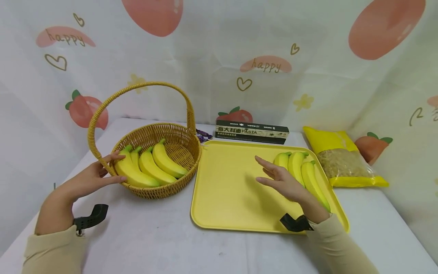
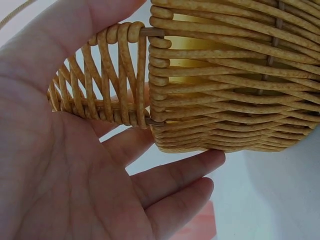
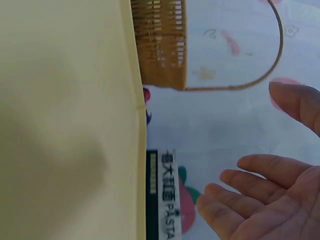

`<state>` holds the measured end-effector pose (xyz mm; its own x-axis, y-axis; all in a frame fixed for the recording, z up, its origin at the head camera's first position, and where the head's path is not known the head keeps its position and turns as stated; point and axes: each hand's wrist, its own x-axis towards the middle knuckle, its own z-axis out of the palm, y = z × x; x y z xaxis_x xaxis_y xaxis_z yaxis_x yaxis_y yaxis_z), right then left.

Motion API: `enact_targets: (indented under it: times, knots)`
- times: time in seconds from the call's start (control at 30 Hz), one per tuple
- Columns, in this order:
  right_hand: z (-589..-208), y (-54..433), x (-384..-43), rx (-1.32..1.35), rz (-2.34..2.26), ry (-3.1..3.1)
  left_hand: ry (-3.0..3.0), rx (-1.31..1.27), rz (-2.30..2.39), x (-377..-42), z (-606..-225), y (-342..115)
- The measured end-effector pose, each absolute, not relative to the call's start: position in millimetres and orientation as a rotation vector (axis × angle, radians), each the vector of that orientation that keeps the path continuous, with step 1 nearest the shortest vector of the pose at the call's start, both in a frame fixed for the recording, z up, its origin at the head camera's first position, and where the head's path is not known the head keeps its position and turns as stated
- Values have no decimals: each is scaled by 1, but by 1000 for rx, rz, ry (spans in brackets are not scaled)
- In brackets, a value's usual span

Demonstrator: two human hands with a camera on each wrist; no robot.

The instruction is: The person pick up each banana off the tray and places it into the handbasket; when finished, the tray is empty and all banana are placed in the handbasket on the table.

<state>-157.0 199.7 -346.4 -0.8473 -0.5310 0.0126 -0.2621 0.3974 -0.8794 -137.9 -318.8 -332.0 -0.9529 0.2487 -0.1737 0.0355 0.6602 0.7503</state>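
The step in hand seemed to be steadying the basket (image 1: pixel 150 192), four bananas (image 1: pixel 155 168) inside: the left hand (image 1: pixel 97 175) straddled its handle (image 1: pixel 191 116), fingers spread. Lifting would have called for a firmer hold. The right hand (image 1: pixel 282 183) hung spread over the tray (image 1: pixel 222 186), holding nothing. Only the left wrist view showed fingers outside the basket's wall; only the head view, three bananas (image 1: pixel 295 167) on the tray.

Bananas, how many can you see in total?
7: four bananas in the basket, three on the right side of the tray, some partly behind the right hand. More could be hidden.
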Motion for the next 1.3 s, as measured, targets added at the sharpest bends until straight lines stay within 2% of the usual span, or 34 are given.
enact_targets:
  times: [0.27,0.63,0.97,1.3]
  knots:
    - [-349,224,-158,-525,-1506,2561,2619,236,1178,-138,-333,-317]
    - [-375,242,-175,-211,-1630,2627,2616,219,1166,-137,-332,-316]
    - [-382,239,-177,-347,-1446,2702,2629,239,1170,-138,-332,-315]
    - [-391,240,-178,-408,-1469,2638,2632,232,1166,-139,-335,-316]
